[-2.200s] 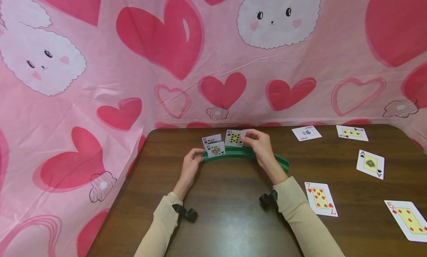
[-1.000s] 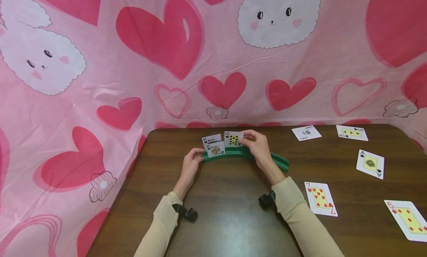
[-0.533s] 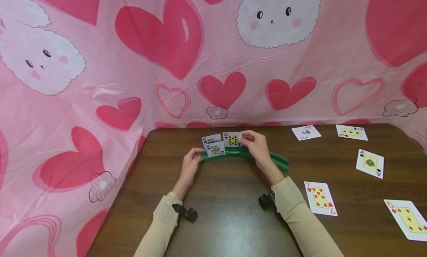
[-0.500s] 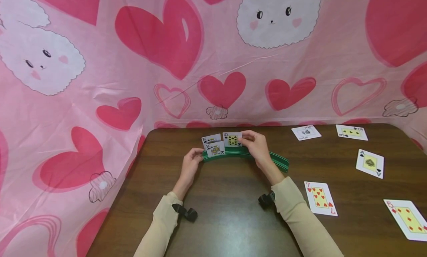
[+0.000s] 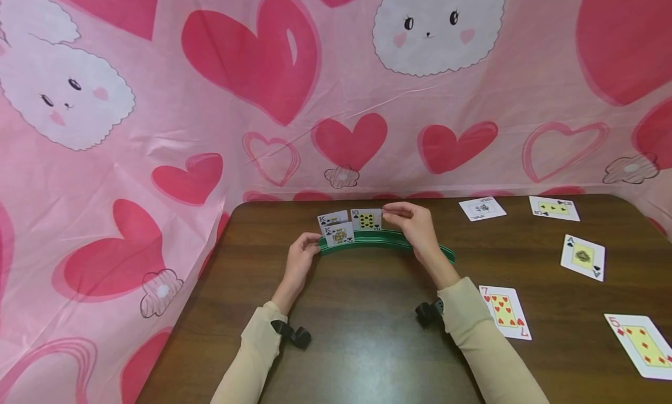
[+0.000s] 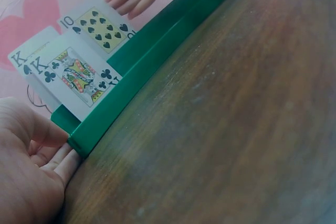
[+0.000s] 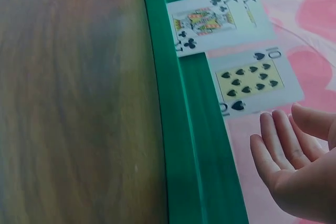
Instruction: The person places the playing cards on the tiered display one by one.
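A green curved card holder (image 5: 388,239) stands on the wooden table. My left hand (image 5: 301,258) pinches its left end between thumb and fingers, clearly seen in the left wrist view. In the holder's left part, a king of clubs (image 6: 73,77) stands in front of a king of spades (image 6: 21,61), which it partly covers. To their right, a ten of spades (image 7: 252,82) stands upright in the rear slot. Just beyond that card's right edge is my right hand (image 7: 310,166), its fingers loosely extended and holding nothing.
Several cards lie face up on the right: a seven of hearts (image 5: 506,313), partly behind the right sleeve, a five of diamonds (image 5: 646,345), an ace of spades (image 5: 583,257), a black-suited card (image 5: 553,208) and one with a grey figure (image 5: 482,208). A pink heart-print cloth (image 5: 346,89) hangs behind the table.
The ten of spades has shifted slightly left and down into the holder. My right hand has let go of it and drawn a little to the right. My left hand stays put.
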`<state>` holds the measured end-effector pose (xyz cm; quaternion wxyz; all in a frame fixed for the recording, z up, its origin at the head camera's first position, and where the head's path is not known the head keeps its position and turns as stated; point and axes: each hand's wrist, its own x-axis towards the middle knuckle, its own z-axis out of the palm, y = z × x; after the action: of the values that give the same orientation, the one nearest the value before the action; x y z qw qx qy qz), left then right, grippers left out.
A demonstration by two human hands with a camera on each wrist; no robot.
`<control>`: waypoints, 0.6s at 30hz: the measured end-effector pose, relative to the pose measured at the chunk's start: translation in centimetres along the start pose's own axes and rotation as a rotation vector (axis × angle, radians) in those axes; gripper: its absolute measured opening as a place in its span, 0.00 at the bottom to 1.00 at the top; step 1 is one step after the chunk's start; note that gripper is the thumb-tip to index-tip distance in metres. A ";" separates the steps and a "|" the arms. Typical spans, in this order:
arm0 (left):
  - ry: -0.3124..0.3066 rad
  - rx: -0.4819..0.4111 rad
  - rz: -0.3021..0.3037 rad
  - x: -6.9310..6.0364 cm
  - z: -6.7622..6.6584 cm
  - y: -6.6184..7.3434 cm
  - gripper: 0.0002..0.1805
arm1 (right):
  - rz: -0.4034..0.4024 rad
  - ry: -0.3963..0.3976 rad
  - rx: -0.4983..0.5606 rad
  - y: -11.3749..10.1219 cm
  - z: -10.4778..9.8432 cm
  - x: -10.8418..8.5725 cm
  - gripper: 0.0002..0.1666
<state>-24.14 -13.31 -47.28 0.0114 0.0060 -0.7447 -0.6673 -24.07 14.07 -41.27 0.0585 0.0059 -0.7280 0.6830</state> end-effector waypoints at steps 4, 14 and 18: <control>0.020 -0.005 0.018 0.0 0.1 -0.3 0.14 | -0.022 -0.008 0.035 0.0 -1.1 0.1 0.20; 0.033 0.013 0.032 0.0 0.1 -0.4 0.13 | -0.024 0.013 0.113 -0.2 -3.6 -0.1 0.22; 0.030 0.014 0.027 0.0 0.1 -0.4 0.13 | -0.027 0.015 0.138 -0.3 -4.5 -0.1 0.23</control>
<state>-24.16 -13.23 -47.72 0.0317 0.0059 -0.7492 -0.6616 -23.55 18.49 -40.71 0.0725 0.0147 -0.6785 0.7309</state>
